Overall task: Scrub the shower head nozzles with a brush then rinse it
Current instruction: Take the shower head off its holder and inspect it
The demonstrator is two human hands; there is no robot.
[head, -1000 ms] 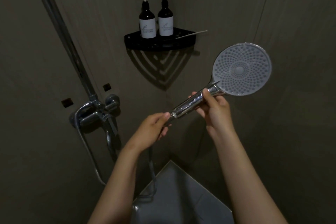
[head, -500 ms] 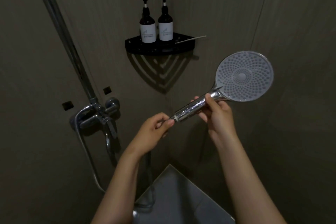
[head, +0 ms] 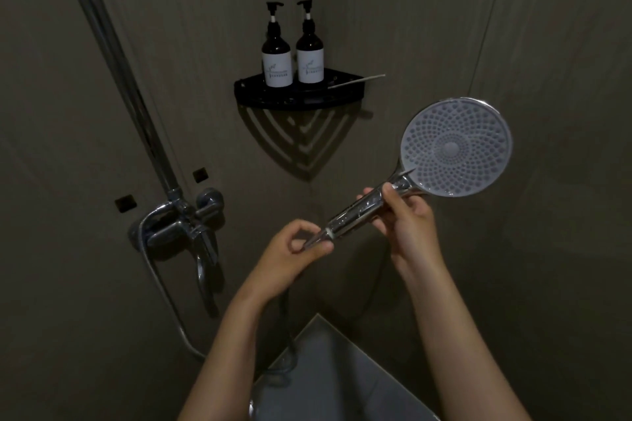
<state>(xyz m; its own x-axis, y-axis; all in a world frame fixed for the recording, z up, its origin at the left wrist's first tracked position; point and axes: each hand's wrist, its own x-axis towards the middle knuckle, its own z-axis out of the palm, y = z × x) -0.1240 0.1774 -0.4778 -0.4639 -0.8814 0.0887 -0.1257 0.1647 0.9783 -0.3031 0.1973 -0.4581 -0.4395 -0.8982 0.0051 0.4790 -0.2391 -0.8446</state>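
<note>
A chrome hand shower head [head: 456, 147] with a round grey nozzle face points toward me, at the right of the view. My right hand [head: 407, 219] grips its chrome handle just below the face. My left hand [head: 290, 256] pinches the handle's lower end where the hose joins. A thin white brush [head: 357, 80] lies on the black corner shelf [head: 297, 97], its handle sticking out to the right.
Two dark pump bottles [head: 294, 58] with white labels stand on the shelf. A chrome mixer tap [head: 181, 229] and riser pipe [head: 113, 55] sit on the left wall, and the hose [head: 167, 297] loops down from the tap. A pale floor corner [head: 328, 383] lies below.
Both hands and the shower head have sunk a little in the view and shifted slightly right. My left hand's fingers have curled more tightly around the handle's end.
</note>
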